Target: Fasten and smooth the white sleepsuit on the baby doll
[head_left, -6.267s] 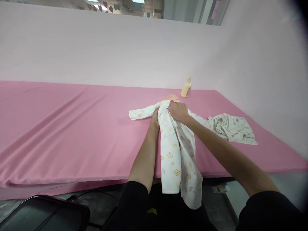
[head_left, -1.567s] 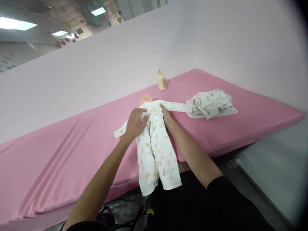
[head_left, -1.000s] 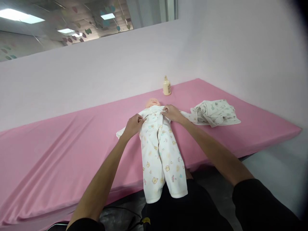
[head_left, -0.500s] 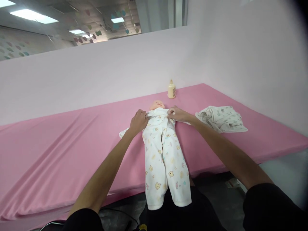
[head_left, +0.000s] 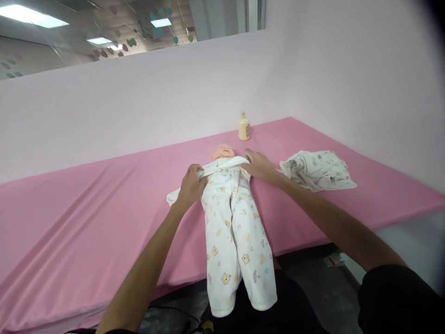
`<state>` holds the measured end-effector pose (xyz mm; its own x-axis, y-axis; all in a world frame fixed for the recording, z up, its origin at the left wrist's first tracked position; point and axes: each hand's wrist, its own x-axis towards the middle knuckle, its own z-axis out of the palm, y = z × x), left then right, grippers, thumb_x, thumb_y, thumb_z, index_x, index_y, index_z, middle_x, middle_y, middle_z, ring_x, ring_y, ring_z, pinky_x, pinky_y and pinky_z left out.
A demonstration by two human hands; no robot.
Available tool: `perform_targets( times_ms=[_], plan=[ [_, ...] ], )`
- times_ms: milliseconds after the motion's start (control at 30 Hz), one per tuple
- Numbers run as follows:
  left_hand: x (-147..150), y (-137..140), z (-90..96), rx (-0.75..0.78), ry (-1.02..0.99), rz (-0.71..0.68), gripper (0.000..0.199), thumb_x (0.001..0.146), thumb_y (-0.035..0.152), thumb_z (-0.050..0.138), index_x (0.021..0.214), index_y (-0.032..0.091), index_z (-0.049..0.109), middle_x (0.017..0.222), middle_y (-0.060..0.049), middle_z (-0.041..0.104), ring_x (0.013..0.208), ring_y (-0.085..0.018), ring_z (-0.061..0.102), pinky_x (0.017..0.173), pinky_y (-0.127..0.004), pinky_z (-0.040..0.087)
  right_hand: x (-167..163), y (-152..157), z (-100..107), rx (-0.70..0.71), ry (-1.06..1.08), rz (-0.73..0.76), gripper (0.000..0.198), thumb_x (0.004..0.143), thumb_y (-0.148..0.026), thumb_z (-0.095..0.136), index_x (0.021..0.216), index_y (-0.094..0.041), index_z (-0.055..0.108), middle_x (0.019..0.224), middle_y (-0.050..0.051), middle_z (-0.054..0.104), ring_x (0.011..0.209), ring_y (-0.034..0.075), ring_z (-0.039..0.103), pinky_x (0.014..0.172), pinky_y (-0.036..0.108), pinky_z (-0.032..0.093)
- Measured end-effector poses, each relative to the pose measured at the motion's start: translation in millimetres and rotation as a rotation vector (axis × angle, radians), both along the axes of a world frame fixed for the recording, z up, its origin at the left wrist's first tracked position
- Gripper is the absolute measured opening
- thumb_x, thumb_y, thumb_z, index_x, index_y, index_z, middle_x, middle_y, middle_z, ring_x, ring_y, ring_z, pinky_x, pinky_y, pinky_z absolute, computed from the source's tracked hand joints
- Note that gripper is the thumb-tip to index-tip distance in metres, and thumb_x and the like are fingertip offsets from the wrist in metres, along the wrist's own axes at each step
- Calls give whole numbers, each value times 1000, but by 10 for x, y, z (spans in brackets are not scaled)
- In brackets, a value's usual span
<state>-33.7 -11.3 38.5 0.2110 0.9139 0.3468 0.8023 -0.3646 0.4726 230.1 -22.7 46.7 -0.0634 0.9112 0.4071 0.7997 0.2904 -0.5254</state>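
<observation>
A baby doll [head_left: 223, 151] lies on its back on the pink sheet [head_left: 86, 208], head toward the wall. It wears a white printed top and white trousers with bear prints [head_left: 234, 232]; the trouser legs hang over the front edge. My left hand [head_left: 190, 185] grips the waistband on the doll's left side as I see it. My right hand [head_left: 259, 166] grips the waistband on the other side. The band is stretched between both hands across the doll's chest.
A crumpled white printed garment [head_left: 318, 169] lies on the sheet to the right of my right hand. A small cream bottle [head_left: 244, 127] stands by the pale pink wall behind the doll. The sheet's front edge runs below the doll's knees.
Both hands have spread the waistband wider and lifted it a little up the doll's chest. The view has shifted slightly.
</observation>
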Motion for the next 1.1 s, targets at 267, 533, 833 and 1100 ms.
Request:
perform_targets(
  times_ms=[267,533,833,1100],
  plan=[
    [-138,-458,-277,150,171,62,47,85,15,50,130,22,41,116,-10,51,89,-23,59,69,-33,45,106,-516,-516,331,-191,-28,14,81,-15,51,77,-23,40,81,6,59,80,23,52,78,35,38],
    [-235,-323,-448,-189,-62,141,17,87,35,51,98,22,51,96,-6,64,88,-24,60,69,-32,44,175,-230,-845,-189,-22,-58,20,87,-31,54,72,-22,44,81,7,65,70,21,56,58,30,28],
    [-453,-631,-411,-316,336,87,35,92,41,40,65,23,25,64,-2,51,60,-21,46,57,-30,27,329,-574,-655,-448,124,35,49,88,-40,54,54,-22,23,51,-3,32,50,12,29,52,30,17],
    [-292,-931,-449,-301,430,143,30,94,36,36,69,22,32,70,-4,59,60,-21,48,58,-30,24,196,-833,-825,-141,-171,155,57,98,-47,39,48,-23,25,49,2,42,57,17,44,65,34,33]
  ],
)
